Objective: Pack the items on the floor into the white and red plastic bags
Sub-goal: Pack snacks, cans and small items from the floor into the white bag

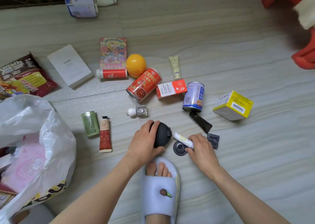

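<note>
The white plastic bag (51, 135) lies slumped at the left of the floor (221, 36), its mouth only half open and partly filled; anything dropped carelessly could be caught on the rim and spilled back; the red bag cannot be told for certain. The black round case (161, 135) is cupped by the left hand (144, 142), grip curled over it; being smooth and domed, it could slide out. The small white tube (183, 139) is pinched by the right hand (202, 147); so slight a hold may be lost on lifting.
</note>
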